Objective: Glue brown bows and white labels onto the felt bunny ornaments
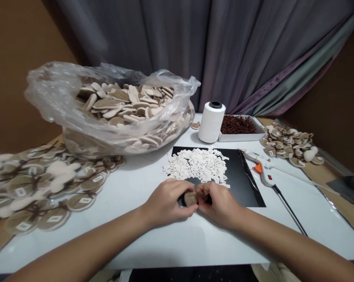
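Close together over the front edge of a black sheet (244, 180), both my hands grip one small brown fabric piece (191, 198). The thumb and fingers of my left hand (167, 200) close on its left side. My right hand (219, 203) pinches its right side with bent fingertips, which partly hide it. Just beyond my fingers, a heap of small white printed labels (198, 166) lies on the sheet.
A clear plastic bag (129, 137) of padded brown and cream pieces stands back left. Labelled, bow-tied pieces lie left (50, 217) and right (288, 143). A white thread cone (211, 122), a tray of dark brown bows (238, 125) and a glue gun (265, 172) sit behind and right.
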Available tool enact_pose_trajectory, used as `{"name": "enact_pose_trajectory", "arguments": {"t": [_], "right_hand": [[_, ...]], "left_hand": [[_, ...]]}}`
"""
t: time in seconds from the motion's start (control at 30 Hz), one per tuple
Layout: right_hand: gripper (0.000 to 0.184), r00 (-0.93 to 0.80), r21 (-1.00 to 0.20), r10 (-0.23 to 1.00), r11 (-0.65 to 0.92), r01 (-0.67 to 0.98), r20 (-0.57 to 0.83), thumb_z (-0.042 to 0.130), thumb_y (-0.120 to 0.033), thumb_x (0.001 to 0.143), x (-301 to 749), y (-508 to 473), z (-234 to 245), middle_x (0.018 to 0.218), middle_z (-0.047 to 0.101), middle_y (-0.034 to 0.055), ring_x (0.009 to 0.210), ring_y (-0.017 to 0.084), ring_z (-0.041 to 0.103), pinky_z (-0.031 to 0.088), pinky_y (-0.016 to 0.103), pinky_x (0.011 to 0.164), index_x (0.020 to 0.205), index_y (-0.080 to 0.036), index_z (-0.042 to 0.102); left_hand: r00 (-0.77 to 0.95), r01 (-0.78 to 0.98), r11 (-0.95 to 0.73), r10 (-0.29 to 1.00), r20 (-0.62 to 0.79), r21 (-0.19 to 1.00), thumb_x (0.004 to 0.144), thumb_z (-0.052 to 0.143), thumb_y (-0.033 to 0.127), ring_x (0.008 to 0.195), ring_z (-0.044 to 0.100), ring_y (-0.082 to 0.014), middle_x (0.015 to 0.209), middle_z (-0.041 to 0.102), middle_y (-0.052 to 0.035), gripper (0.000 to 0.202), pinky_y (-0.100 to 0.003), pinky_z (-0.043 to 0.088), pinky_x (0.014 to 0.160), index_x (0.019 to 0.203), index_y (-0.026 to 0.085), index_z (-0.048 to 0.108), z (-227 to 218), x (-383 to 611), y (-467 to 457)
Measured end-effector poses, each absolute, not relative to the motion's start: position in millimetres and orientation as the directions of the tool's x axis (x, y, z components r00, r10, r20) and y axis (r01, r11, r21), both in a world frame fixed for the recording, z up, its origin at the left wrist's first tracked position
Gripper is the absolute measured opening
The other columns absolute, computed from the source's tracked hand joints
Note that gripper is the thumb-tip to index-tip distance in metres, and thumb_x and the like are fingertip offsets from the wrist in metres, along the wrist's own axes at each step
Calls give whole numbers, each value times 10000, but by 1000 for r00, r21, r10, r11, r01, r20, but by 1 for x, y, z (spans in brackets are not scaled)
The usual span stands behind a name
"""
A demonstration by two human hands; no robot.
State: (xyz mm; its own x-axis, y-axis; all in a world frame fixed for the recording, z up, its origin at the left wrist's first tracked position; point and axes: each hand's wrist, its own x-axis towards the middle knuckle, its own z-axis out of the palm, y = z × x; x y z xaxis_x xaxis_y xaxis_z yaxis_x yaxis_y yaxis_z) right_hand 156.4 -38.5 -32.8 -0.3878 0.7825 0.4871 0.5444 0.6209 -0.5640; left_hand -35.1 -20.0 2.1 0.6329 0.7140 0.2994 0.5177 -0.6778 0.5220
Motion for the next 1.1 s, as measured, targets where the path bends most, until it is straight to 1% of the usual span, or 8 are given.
{"name": "enact_pose_trajectory", "arguments": {"t": [0.07, 0.13, 0.27, 0.37, 0.5, 0.7, 0.93, 1.1], "right_hand": [[202, -358, -615, 806, 592, 521, 472, 479, -115, 728, 159, -36, -30, 751, 646, 30, 617, 154, 624, 450, 237, 541, 876, -221, 392], [210, -333, -668, 828, 560, 489, 450, 489, -123, 735, 160, -33, -27, 776, 660, 40, 632, 159, 638, 468, 242, 550, 895, -220, 394], [174, -312, -743, 869, 492, 453, 385, 502, -155, 744, 163, -29, -17, 757, 654, 26, 645, 164, 640, 477, 257, 561, 861, -226, 396], [187, -285, -817, 901, 421, 394, 327, 513, -158, 730, 165, -26, -11, 785, 652, 7, 669, 153, 638, 483, 257, 586, 830, -237, 375], [246, -223, -874, 935, 340, 348, 275, 530, -152, 690, 167, -23, -8, 724, 621, -28, 619, 139, 597, 458, 234, 549, 799, -245, 330], [273, -238, -927, 949, 268, 263, 206, 538, -138, 669, 169, -18, -13, 726, 632, -31, 616, 132, 578, 437, 219, 537, 810, -243, 330], [273, -246, -943, 951, 243, 227, 186, 571, -171, 685, 165, -18, -15, 768, 650, -9, 638, 143, 595, 459, 235, 546, 804, -243, 336], [283, -261, -951, 952, 219, 219, 159, 582, -179, 693, 163, -17, -16, 781, 649, -7, 628, 141, 597, 474, 249, 562, 796, -245, 327]], "left_hand": [[624, 470, -665, 716, 313, 581, 715, 704, 331, 905, 630, -193, 1025, 672, -61, 363, -303, 490, 798, 1021, 188, 573, 6, -36, -18], [626, 461, -633, 729, 278, 622, 706, 723, 365, 955, 623, -191, 1086, 656, -67, 417, -283, 499, 800, 1054, 193, 571, 11, -35, -14], [663, 479, -636, 714, 225, 605, 782, 622, 217, 855, 627, -152, 971, 674, -27, 247, -245, 492, 720, 1029, 209, 609, 18, -27, -6], [663, 497, -669, 704, 257, 552, 765, 547, 131, 763, 612, -144, 857, 662, -16, 209, -237, 473, 667, 945, 197, 631, 20, -19, -2], [617, 557, -679, 724, 308, 478, 712, 537, 124, 703, 571, -144, 794, 605, -16, 130, -237, 449, 627, 813, 182, 595, 15, -7, 0], [605, 657, -665, 746, 277, 356, 715, 488, 117, 620, 501, -136, 683, 516, 1, 76, -234, 407, 579, 669, 177, 498, 4, -2, -4], [577, 635, -628, 773, 263, 450, 740, 519, 130, 571, 503, -115, 595, 522, 23, 132, -211, 390, 555, 615, 172, 517, 8, -10, -6], [577, 660, -663, 749, 326, 354, 757, 530, 162, 597, 555, -133, 635, 603, -3, 137, -226, 409, 572, 625, 167, 568, 5, -13, -6]]}}
